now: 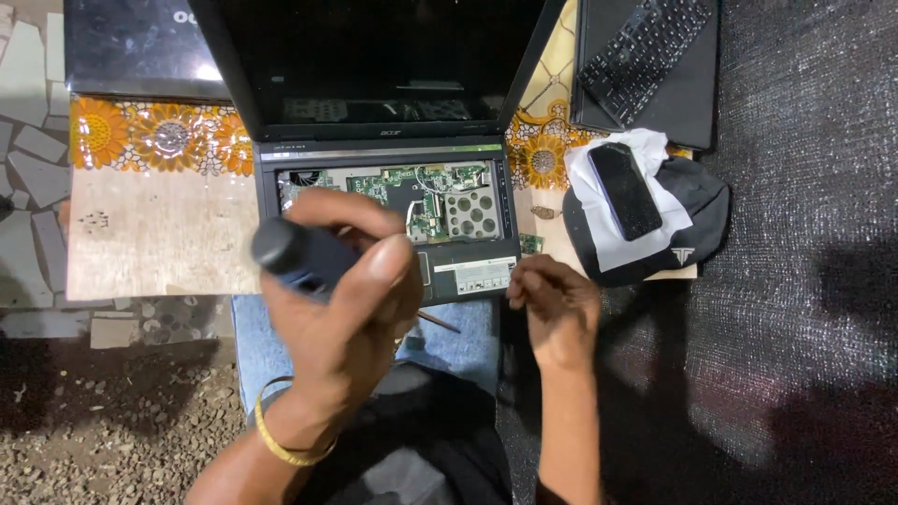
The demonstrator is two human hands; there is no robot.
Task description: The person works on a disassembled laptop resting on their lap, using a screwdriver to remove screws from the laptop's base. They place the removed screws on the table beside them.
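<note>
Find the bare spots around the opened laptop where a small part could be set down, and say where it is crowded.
Free: the pale board left of the laptop, below the sunflower strip. Crowded: to the laptop's right sit a cap with paper and a phone, and a loose keyboard; both hands, left hand and right hand, cover the front edge.

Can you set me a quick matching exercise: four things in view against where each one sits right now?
Things:
1. screwdriver
2. phone
3. loose keyboard
4. right hand

Places:
A. top right, on a closed dark laptop
B. gripped in the left hand
C. at the open laptop's front right corner
D. on white paper over a dark cap

Pairs: 1-B, 2-D, 3-A, 4-C
</note>
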